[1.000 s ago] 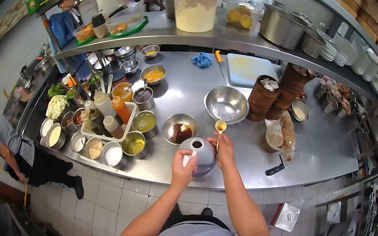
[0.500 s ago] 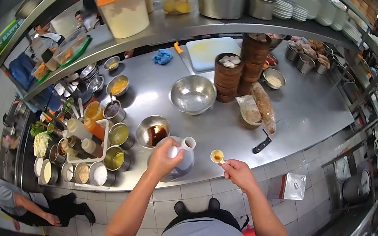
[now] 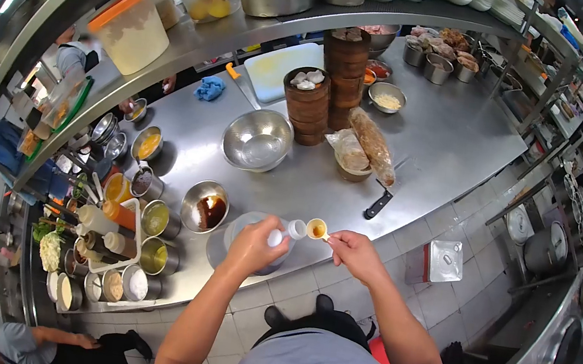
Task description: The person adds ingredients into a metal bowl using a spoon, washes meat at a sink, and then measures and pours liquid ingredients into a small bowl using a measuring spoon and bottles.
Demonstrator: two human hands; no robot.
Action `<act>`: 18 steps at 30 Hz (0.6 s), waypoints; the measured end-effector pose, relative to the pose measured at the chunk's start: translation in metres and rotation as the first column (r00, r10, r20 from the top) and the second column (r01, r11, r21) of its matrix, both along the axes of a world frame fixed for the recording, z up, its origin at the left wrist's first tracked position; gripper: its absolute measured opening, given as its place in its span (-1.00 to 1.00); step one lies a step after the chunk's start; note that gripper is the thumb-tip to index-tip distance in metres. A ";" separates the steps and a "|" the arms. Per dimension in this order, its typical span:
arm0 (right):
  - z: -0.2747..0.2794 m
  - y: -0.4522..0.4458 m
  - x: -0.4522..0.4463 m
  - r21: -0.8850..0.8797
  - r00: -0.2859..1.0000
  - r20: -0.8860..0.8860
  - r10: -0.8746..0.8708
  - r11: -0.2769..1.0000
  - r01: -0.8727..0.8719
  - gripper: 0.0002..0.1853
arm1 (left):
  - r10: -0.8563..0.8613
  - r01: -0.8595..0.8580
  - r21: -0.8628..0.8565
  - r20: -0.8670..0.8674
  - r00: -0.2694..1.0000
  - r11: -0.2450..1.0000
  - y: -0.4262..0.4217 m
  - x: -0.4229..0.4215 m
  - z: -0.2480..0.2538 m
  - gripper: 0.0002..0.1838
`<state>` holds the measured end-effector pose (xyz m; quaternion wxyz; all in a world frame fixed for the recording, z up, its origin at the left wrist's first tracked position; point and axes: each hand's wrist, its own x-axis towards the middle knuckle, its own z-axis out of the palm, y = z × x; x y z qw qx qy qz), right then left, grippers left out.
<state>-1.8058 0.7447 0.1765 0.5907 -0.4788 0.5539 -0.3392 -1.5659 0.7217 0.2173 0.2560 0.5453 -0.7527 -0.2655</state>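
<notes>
My left hand (image 3: 254,245) is closed on the handle of a large translucent plastic jug (image 3: 234,230). The jug tilts to the right, its open mouth close beside a measuring spoon (image 3: 317,229). A round white piece, perhaps the cap, shows by my left fingers. Pinched by its handle, the spoon is in my right hand (image 3: 357,255), level, with a little brownish residue or liquid in its bowl. Left of the jug stands a metal bowl (image 3: 192,195) with dark sauce (image 3: 212,211) and white powder in it.
A larger metal bowl (image 3: 256,141), bamboo steamers (image 3: 306,113), a bagged loaf-like item (image 3: 373,147) and a cleaver (image 3: 378,204) lie beyond. Condiment pots and a squeeze-bottle basket (image 3: 138,242) stand left. A shelf (image 3: 268,27) crosses overhead. A co-worker (image 3: 30,346) is lower left.
The jug has tipped rightward, so its mouth now sits by the spoon. The gap between the jug and the spoon has narrowed. The whole view has shifted.
</notes>
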 end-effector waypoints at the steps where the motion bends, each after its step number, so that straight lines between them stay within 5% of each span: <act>1: 0.003 0.001 -0.003 0.018 1.000 -0.006 0.006 1.000 -0.005 -0.77 | -0.031 0.031 -0.034 0.023 0.999 0.999 0.000 -0.005 -0.001 -0.72; 18: -0.007 0.015 -0.030 0.072 0.994 -0.106 -0.026 0.997 0.034 -0.72 | -0.140 0.128 0.083 0.169 0.976 0.988 -0.002 -0.040 -0.010 -0.74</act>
